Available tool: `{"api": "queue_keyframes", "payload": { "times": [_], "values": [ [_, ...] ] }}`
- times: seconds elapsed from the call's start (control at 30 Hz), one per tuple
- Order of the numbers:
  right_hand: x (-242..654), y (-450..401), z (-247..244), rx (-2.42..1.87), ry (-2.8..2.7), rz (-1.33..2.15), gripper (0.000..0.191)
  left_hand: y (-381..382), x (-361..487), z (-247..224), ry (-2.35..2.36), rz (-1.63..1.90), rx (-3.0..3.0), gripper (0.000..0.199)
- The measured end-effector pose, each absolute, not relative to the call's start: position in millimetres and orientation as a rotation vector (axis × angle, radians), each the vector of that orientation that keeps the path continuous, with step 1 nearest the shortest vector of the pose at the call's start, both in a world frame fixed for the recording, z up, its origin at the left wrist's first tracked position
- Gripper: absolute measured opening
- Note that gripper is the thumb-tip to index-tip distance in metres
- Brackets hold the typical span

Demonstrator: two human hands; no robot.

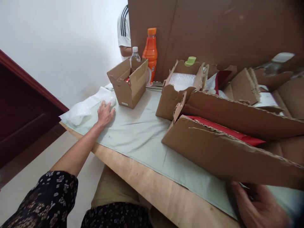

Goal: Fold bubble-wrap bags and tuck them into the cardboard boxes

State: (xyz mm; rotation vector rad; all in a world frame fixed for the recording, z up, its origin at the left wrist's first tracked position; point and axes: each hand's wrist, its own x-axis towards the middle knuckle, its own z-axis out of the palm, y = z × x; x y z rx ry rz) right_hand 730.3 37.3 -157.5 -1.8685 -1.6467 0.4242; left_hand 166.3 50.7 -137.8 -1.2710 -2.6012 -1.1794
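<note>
My left hand [105, 113] rests on the green cloth [140, 129] with its fingers apart, holding nothing. Its fingertips lie beside the clear bubble wrap [79, 110], near a small open cardboard box [128, 87] with something red inside. At the lower right, my right hand [260, 205] is close to the front wall of a long cardboard tray [228, 152]. Motion blurs this hand and its fingertips are partly hidden, so what it grips, if anything, cannot be made out. A flat red packet [228, 131] lies in the long tray.
An orange bottle [150, 53] stands before a tall cardboard panel [213, 31]. Several open boxes at the right hold bubble wrap [181, 80] and a red-and-white packet [217, 83]. The wooden table edge [142, 182] runs along the front. Behind the panel shows a person's white sleeve [123, 27].
</note>
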Motion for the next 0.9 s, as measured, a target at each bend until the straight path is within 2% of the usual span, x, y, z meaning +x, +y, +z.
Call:
{"api": "queue_keyframes", "payload": {
  "times": [0.17, 0.3, 0.4, 0.53, 0.57, 0.63, 0.7, 0.77, 0.83, 0.9],
  "values": [
    [714, 28, -126, -1.792, -1.587, 0.574, 0.021, 25, 184, -115, -2.354, -1.516, -1.189, 0.055],
    [721, 23, -128, -1.799, -1.507, 0.534, 0.026, -37, 218, -108, -2.076, -1.922, -1.015, 0.05],
    [716, 7, -130, -1.74, -1.396, 0.335, 0.03, -74, 252, -112, -2.04, -2.321, -0.941, 0.048],
    [685, -37, -126, -1.309, -1.628, 0.259, 0.028, -94, 306, -113, -2.18, -2.914, -0.827, 0.031],
    [674, -48, -124, -1.171, -1.754, 0.314, 0.034, -95, 319, -112, -2.254, -2.959, -0.834, 0.029],
    [653, -65, -120, -0.972, -1.96, 0.451, 0.058, -96, 343, -109, -2.424, -2.99, -0.96, 0.029],
    [636, -72, -118, -0.928, -2.052, 0.602, 0.083, -96, 364, -107, -2.595, -2.942, -1.251, 0.028],
    [626, -69, -118, -0.952, -1.993, 0.801, 0.098, -97, 381, -106, -2.695, -2.807, -1.607, 0.025],
    [624, -64, -118, -1.026, -1.789, 1.012, 0.094, -99, 394, -106, -2.717, -2.634, -1.95, 0.021],
    [626, -61, -116, -1.102, -1.517, 1.14, 0.064, -102, 405, -109, -2.703, -2.579, -2.159, 0.019]
  ]
}}
